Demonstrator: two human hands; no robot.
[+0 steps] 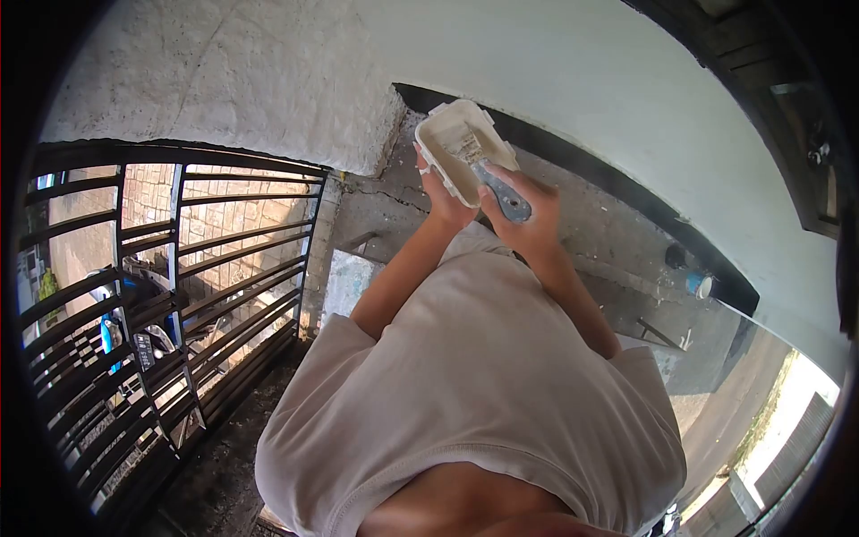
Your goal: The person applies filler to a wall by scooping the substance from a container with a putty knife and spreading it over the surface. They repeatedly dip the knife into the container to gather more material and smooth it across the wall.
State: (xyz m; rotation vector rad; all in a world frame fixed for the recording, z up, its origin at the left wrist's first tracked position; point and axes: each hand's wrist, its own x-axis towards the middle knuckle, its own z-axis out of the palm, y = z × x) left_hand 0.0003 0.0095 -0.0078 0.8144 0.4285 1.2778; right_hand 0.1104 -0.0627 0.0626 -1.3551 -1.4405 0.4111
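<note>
A whitish rectangular plastic tub (434, 134) is held out in front of my chest, its inside smeared with a pale paste. My left hand (446, 195) is closed around the tub's near left side. In my right hand (530, 213) is a putty knife (506, 193), gripped by its speckled grey handle. The blade end points down into the tub, where pale paste coats it; its exact edge is hard to make out.
A rough white wall (259, 80) stands ahead on the left, and a smooth pale wall (591, 80) runs along the right. Black metal bars (179, 233) close off the left side, with a parked motorcycle (152, 331) beyond. A small container (702, 286) sits on the grey floor (591, 215) at right.
</note>
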